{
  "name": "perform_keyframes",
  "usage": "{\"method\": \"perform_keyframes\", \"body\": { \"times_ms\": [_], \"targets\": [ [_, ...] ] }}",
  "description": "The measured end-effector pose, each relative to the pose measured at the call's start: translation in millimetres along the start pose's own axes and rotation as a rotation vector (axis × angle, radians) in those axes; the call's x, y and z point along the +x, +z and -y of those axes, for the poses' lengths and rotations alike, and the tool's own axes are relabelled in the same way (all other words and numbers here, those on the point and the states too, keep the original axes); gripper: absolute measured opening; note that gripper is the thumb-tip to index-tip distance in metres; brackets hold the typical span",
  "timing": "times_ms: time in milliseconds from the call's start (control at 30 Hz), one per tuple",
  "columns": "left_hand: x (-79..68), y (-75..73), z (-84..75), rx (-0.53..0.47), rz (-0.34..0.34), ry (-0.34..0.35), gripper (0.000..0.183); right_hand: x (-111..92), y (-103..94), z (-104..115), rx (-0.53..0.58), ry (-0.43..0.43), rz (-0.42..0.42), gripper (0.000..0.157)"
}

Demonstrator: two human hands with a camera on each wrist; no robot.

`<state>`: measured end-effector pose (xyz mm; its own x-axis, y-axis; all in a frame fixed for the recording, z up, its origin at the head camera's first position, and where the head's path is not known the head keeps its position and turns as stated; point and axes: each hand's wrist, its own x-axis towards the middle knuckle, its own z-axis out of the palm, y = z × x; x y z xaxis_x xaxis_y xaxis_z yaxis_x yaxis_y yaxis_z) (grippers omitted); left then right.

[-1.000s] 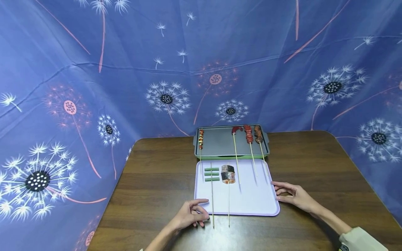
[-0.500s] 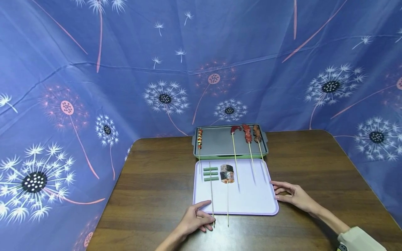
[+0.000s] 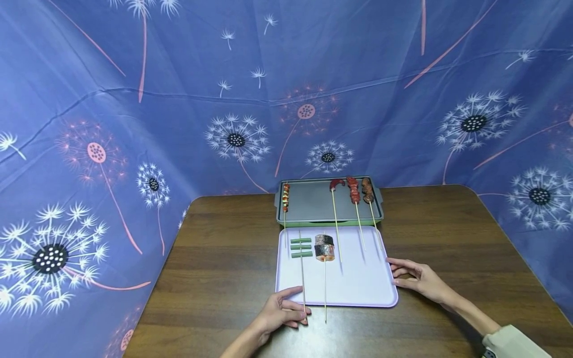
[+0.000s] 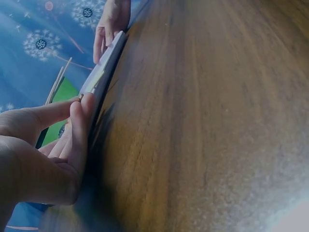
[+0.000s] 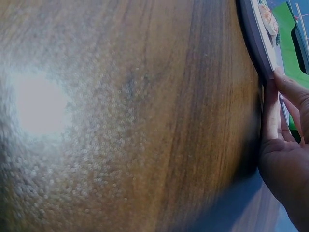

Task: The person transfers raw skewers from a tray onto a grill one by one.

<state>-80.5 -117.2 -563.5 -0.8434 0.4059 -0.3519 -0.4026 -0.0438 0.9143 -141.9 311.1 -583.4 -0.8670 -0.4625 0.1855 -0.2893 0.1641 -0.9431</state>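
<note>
A skewer of green bean pieces (image 3: pixel 301 247) lies on the lilac tray (image 3: pixel 358 293), its bare stick running past the front rim. My left hand (image 3: pixel 282 313) pinches the lower end of that stick between thumb and fingers; the left wrist view shows the stick end at the fingertips (image 4: pixel 79 99). Right of it on the tray lies a skewer of fish chunks (image 3: pixel 324 247), with no hand on it. My right hand (image 3: pixel 418 281) rests at the tray's right edge, thumb and fingers fairly straight and touching the rim.
Behind the tray stands a green-sided grill pan (image 3: pixel 313 201). A small mixed skewer (image 3: pixel 285 199) lies at its left; a red chili-like skewer (image 3: pixel 336 185), a red meat skewer (image 3: pixel 353 190) and a brown meat skewer (image 3: pixel 367 191) lie at its right, sticks overhanging the tray.
My left hand has moved right, from beside the green bean skewer to its stick, and has closed on the lower end. The right hand has stayed at the tray edge.
</note>
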Motion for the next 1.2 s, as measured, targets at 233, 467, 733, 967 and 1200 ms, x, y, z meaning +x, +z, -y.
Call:
{"method": "perform_keyframes", "body": {
  "times_ms": [233, 467, 733, 967, 1200],
  "targets": [
    [-0.6, -1.3, -1.8, -0.013, 0.000, -0.022, 0.074, 0.1, -0.3, -2.0, 0.007, -0.013, 0.001, 0.050],
    [-4.1, -2.2, -0.9, -0.013, 0.012, -0.030, 0.073, 0.0, -0.3, -2.1, -0.009, -0.012, -0.006, 0.050],
    [-9.9, -1.8, -8.4, 0.001, 0.035, -0.023, 0.075, 0.2, 0.3, 0.5, -0.019, 0.005, -0.006, 0.050],
    [-15.1, -0.8, -16.3, 0.016, 0.064, -0.009, 0.075, -0.2, 0.5, -1.0, -0.015, -0.001, -0.011, 0.050],
    [-22.4, -2.1, -22.5, 0.020, 0.095, -0.002, 0.075, 0.7, 1.4, -1.6, -0.009, -0.011, -0.011, 0.050]
  ]
}}
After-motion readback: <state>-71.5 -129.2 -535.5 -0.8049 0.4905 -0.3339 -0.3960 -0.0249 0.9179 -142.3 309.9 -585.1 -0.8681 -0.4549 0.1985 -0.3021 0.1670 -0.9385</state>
